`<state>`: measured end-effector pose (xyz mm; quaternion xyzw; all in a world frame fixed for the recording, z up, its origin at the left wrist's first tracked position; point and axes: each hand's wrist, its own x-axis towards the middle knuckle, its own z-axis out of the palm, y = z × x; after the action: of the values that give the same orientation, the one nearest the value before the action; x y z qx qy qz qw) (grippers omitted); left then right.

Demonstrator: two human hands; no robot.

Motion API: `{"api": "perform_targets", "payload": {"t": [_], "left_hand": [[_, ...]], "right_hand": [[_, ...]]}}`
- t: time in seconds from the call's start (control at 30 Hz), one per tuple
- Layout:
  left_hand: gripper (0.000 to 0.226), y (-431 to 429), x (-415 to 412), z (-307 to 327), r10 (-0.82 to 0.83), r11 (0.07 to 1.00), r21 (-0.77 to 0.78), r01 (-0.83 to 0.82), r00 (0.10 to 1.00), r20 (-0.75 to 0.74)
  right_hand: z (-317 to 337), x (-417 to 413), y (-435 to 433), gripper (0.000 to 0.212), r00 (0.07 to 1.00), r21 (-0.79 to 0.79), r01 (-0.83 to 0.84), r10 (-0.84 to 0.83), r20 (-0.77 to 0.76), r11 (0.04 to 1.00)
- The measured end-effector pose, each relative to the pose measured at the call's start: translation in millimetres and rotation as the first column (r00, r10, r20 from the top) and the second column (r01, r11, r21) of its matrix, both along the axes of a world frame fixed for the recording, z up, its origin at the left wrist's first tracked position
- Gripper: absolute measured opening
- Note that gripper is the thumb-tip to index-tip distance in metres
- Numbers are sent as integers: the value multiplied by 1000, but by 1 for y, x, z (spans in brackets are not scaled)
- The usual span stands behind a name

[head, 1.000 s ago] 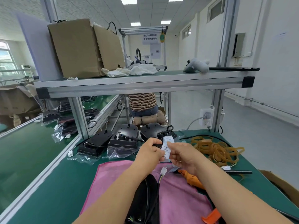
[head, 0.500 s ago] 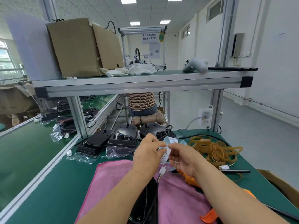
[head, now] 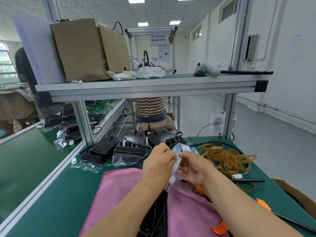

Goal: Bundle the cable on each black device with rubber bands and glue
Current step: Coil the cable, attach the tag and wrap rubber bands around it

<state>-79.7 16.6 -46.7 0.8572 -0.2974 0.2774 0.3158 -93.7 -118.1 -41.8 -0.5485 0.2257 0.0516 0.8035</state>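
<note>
Progress, nearest first: the black device (head: 159, 212) in hand lies on the pink cloth (head: 119, 194) at the near edge of the green table (head: 51, 194), mostly hidden between the forearms. Its cable (head: 168, 187), thin coloured wires ending in a white connector (head: 172, 177), rises loose from the device. No band or glue visible on it, so I judge bundling of this unit not yet begun.

Hands: left hand (head: 159, 165) and right hand (head: 193, 168) meet just above the connector. Both have fingers curled and pinch a white printed label (head: 179, 159) between them. Whether the left also holds the wires cannot be told. Step in hand looks like labelling the cable end.

An orange tool (head: 199, 189), possibly the glue gun, lies under the right wrist, untouched.

Beyond the right hand, the heap of tan rubber bands (head: 227, 158) sits on the table, near but apart from the hands.

Farther back, three more black devices (head: 100, 151) stand in a row, undersides up, some on clear plastic bags (head: 126, 159). Dark cables lie on them; banded or not is too small to tell. At least this unit remains to be done.
</note>
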Motion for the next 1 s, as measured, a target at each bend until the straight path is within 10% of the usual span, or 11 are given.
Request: {"api": "perform_targets", "payload": {"t": [0.2, 0.43, 0.63, 1.0], "left_hand": [[9, 11, 5, 8, -236, 864, -500, -55, 834, -499], [20, 34, 10, 10, -500, 619, -705, -345, 520, -693], [25, 34, -1, 12, -690, 448, -798, -404, 411, -595], [16, 46, -10, 17, -666, 449, -793, -412, 438, -605]], "right_hand": [[-7, 2, -16, 17, 984, -319, 164, -176, -9, 933], [-1, -11, -11, 31, 888, -790, 456, -149, 436, 410], [8, -15, 43, 4, 875, -555, 160, 143, 462, 816], [7, -14, 54, 10, 855, -565, 169, 165, 492, 808]]}}
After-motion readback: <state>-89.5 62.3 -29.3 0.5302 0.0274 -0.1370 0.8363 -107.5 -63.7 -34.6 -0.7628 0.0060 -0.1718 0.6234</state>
